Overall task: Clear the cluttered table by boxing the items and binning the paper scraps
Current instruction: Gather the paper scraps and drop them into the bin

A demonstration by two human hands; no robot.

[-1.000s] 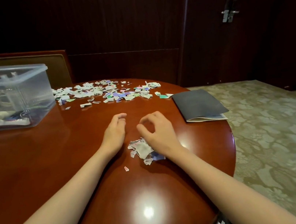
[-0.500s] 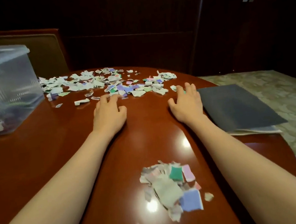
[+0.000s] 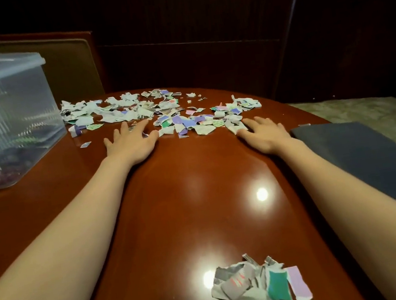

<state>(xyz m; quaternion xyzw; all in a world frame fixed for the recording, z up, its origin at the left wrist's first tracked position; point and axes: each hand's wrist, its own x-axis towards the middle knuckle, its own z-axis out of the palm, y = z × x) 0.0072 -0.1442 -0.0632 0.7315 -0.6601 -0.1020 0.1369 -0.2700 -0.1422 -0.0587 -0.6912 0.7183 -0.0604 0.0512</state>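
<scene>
**Poised to rake**

Both lie flat with fingers spread, gripping nothing: left hand and right hand touch the near fringe of the paper scraps — probably to drag them inward. The band's long axis runs left to right along the bench's far edge; a small gathered pile sits at the near edge.
</scene>
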